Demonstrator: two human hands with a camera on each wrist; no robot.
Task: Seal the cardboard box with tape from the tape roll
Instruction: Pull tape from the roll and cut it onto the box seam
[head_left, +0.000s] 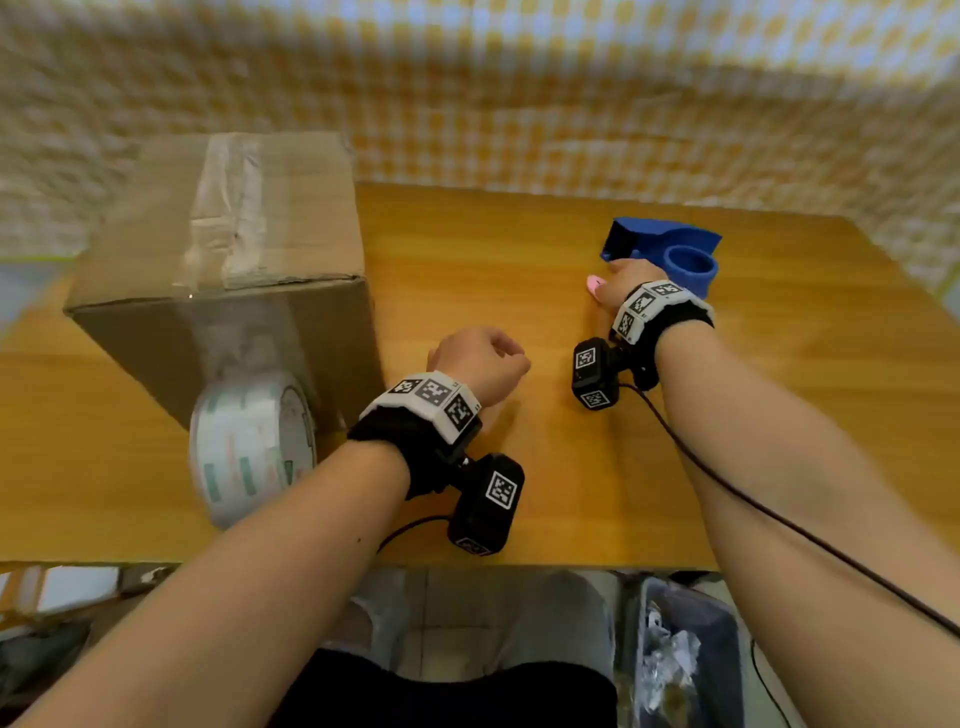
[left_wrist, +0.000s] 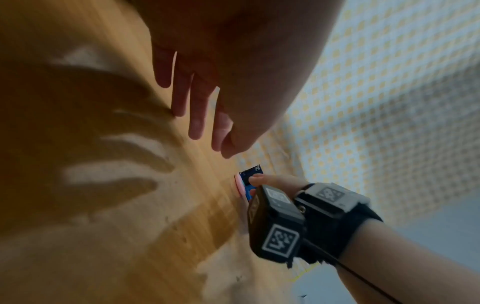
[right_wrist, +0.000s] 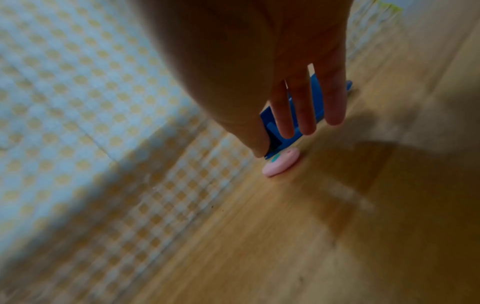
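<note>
**Both hands over the table, box and roll at the left**

Nearest the head camera are the two forearms, reaching out over the wooden table (head_left: 519, 249). The left hand (head_left: 480, 364) hovers near the middle, fingers loosely extended and holding nothing, as the left wrist view shows. The right hand (head_left: 623, 278) reaches the blue tape dispenser (head_left: 670, 244) at the far right; its fingers (right_wrist: 302, 111) are straight against it, not visibly gripping. Only the wrist views show the small pink object (right_wrist: 281, 162) clearly, lying just beside the dispenser. The cardboard box (head_left: 234, 249) stands at the far left, tape across its top; the tape roll (head_left: 249, 447) stands on edge against its near side.
</note>
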